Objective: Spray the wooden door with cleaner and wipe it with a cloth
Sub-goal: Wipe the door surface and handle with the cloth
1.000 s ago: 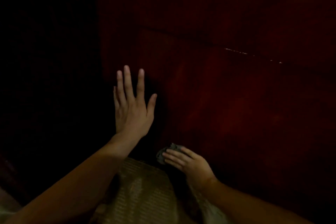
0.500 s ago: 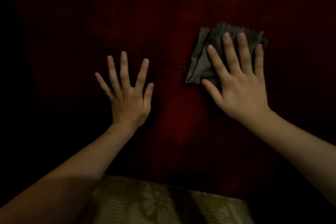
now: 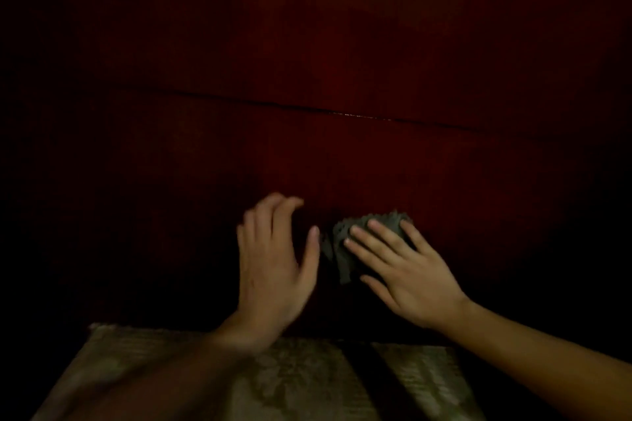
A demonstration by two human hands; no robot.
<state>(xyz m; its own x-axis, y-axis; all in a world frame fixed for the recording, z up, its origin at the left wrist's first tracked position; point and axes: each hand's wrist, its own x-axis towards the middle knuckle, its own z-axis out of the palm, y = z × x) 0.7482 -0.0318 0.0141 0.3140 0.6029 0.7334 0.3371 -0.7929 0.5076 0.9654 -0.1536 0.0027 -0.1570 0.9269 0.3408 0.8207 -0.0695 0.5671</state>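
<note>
A dark red wooden door fills the dim view, with a thin horizontal groove across it. My right hand presses a grey cloth flat against the lower part of the door, fingers straight. My left hand is just left of the cloth, blurred, fingers extended and slightly bent at the tips, holding nothing. No spray bottle is in view.
Pale patterned fabric lies below the door at the bottom of the view. The left and right edges of the scene are too dark to make out.
My right hand has slid the cloth down the door from above the groove to well below it. My left hand has come down and toward the cloth.
</note>
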